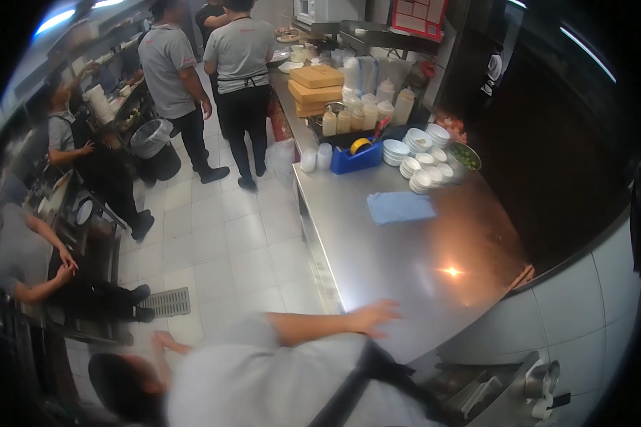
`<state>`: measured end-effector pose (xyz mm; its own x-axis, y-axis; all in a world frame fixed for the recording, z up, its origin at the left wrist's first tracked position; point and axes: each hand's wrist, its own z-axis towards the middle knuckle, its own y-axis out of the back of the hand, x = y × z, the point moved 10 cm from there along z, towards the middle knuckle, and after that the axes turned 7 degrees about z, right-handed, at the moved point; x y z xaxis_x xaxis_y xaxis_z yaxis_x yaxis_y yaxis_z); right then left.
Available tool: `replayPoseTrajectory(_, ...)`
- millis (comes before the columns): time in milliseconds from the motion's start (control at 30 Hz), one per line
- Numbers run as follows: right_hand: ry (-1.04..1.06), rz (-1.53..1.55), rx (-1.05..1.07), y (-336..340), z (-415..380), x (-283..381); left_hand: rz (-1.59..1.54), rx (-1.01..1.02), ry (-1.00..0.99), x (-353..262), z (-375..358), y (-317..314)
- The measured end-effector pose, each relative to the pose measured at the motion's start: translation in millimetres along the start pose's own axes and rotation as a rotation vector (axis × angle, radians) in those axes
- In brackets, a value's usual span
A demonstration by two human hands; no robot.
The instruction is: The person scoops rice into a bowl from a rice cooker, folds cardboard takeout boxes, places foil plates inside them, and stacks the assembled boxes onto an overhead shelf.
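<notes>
Neither my left hand nor my right hand shows in the head view. Right in front of me is a co-worker's back in a grey shirt [228,377] with a black apron strap [345,381]. That person's one hand [374,318], somewhat blurred, rests at the near edge of the steel counter [377,263]. Their other hand [167,341] is out to the left. A folded blue cloth [400,208] lies on the counter. Behind it stand stacked white bowls [396,151], small white cups [421,180] and a blue tape dispenser [356,160] with yellow tape.
Sauce bottles [370,114] and cardboard boxes [315,76] stand farther back on the counter. A metal bowl of green items [465,156] is at its right edge. Several co-workers stand along the tiled aisle [214,213], near a lined bin [152,139]. A drain grate [169,302] is in the floor.
</notes>
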<state>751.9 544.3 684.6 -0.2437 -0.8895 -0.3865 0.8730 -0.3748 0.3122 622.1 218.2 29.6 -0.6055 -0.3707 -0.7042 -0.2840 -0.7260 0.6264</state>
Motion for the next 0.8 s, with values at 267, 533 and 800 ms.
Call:
replayPoseTrajectory(267, 0.350, 0.525, 0.242, 40.1, 43.7, 279.5, 0.324, -0.467, 0.373, 103.2, -137.1, 250.7)
replayPoseTrajectory(533, 0.836, 1.336, 0.663, -0.6, -5.2, 511.9, 0.305, -0.704, 0.615, 150.9, -223.5, 393.6)
replayPoseTrajectory(800, 0.499, 1.770, 1.020, -131.5, -28.2, 653.7, 0.513, -0.709, 0.596, 180.7, -215.3, 578.9)
